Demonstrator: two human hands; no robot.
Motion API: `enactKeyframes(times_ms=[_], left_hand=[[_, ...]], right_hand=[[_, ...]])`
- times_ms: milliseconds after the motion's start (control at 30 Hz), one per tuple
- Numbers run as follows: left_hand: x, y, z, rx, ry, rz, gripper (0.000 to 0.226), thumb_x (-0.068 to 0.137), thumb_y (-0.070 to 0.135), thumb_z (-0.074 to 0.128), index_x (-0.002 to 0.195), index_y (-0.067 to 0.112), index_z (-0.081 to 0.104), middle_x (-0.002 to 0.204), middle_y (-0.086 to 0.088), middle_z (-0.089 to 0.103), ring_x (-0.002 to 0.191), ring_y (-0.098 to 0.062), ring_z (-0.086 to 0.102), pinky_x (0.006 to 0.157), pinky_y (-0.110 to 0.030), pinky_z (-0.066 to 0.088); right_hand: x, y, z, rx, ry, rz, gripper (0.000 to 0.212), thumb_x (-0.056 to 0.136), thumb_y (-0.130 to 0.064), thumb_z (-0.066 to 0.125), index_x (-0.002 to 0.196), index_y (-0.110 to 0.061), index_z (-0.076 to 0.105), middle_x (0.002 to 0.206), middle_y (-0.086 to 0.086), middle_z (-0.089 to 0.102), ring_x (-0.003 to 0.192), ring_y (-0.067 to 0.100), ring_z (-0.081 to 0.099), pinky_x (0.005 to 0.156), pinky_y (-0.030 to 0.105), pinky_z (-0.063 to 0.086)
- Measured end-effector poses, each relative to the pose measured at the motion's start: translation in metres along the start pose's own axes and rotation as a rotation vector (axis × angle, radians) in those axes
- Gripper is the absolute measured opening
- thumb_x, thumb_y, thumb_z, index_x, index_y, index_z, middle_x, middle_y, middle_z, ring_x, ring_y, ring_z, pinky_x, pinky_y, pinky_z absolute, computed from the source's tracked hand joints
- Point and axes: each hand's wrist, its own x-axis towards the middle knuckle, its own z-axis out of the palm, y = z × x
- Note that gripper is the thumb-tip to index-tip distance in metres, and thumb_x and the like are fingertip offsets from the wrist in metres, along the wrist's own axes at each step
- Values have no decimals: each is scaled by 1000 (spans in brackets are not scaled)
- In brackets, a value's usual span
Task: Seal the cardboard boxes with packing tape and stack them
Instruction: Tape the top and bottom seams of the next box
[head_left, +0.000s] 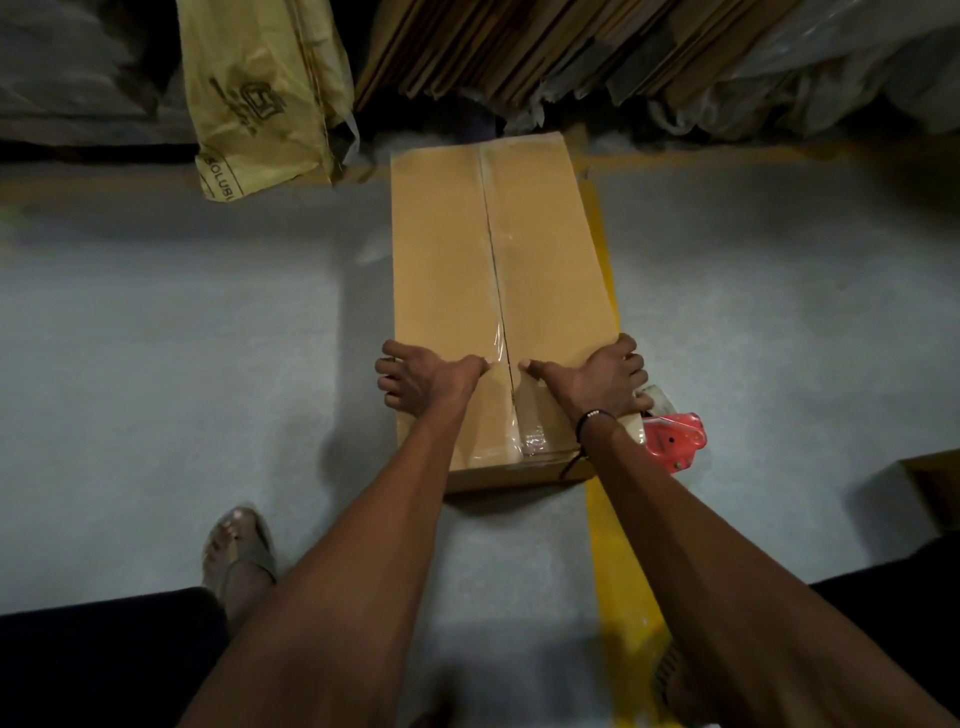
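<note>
1. Box (496, 306) sits on the grey floor (208, 364), long way running near to far, partly over a yellow floor line (618, 561). Clear tape (496, 343) already runs down the centre seam.
2. Handling guess: stiff corrugated card, flat top holding its shape, probably not too heavy but awkward because it's long. I'd lift it by the two long sides near the bottom edges, not by the taped flaps.
3. Left hand (421, 376) lies spread flat on the near part of the top, thumb pointing in at the seam, fingers hanging over the left edge. Grip is loose, holding nothing, just pressing.
4. Right hand (597, 376) mirrors it on the right side, thumb at the seam, fingers over the right edge. Also holding nothing.
5. Red tape dispenser (675, 441) lies on the floor just beside the box's near right corner, under the right wrist.
6. Flattened cardboard (519, 47) leans at the far side, yellow bag (260, 93) far left.
</note>
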Motion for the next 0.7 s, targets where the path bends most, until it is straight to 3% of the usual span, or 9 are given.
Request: enactKeyframes(times_ms=[67, 167, 233, 333, 433, 500, 600, 700], left_hand=[[4, 2, 3, -33, 13, -5, 123, 51, 60, 92, 143, 10, 26, 147, -19, 38, 132, -36, 40, 109, -49, 36], [4, 12, 6, 17, 50, 67, 153, 38, 88, 81, 152, 6, 20, 153, -21, 34, 140, -38, 36, 111, -53, 30], [5, 19, 7, 46, 52, 77, 164, 31, 90, 82, 155, 4, 17, 154, -21, 33, 140, -38, 35, 110, -53, 31], [10, 23, 4, 46, 43, 44, 156, 32, 81, 89, 151, 7, 20, 151, -19, 33, 135, -37, 38, 105, -52, 36], [15, 24, 2, 9, 23, 9, 132, 52, 63, 94, 148, 10, 22, 150, -17, 33, 134, -35, 38, 106, -51, 36], [17, 27, 2, -9, 20, 13, 125, 56, 61, 90, 147, 9, 22, 150, -17, 34, 134, -34, 38, 108, -51, 35], [18, 35, 7, 43, 40, 74, 156, 37, 89, 80, 152, 3, 19, 152, -19, 33, 139, -36, 35, 112, -54, 30], [22, 44, 11, 60, 63, 57, 168, 25, 93, 78, 153, 2, 18, 151, -20, 33, 135, -37, 37, 108, -54, 32]], right_hand=[[2, -6, 3, 4, 37, -12, 127, 44, -75, 82, 142, -9, 35, 142, 16, 47, 132, 37, 42, 101, 54, 31], [4, -14, 9, -16, 89, -72, 142, 39, -96, 65, 146, -9, 33, 144, 16, 46, 133, 37, 43, 102, 55, 32], [6, -15, 13, -39, 94, -77, 150, 34, -102, 61, 149, -10, 31, 146, 17, 45, 133, 38, 42, 102, 55, 31], [10, -14, 15, -44, 87, -61, 145, 35, -99, 66, 147, -13, 32, 145, 17, 45, 133, 39, 41, 102, 55, 30], [13, -17, 15, -4, 80, -26, 135, 43, -88, 76, 146, -13, 33, 145, 18, 44, 134, 39, 40, 104, 55, 29], [14, -20, 17, -14, 108, -39, 127, 50, -85, 73, 145, -10, 34, 144, 18, 45, 131, 38, 41, 103, 54, 30], [19, -30, 22, -29, 148, -81, 132, 50, -95, 59, 145, -7, 35, 142, 17, 46, 129, 37, 43, 102, 54, 32], [27, -38, 25, -65, 134, -74, 144, 42, -102, 57, 148, -7, 32, 143, 18, 46, 129, 37, 44, 100, 54, 32]])
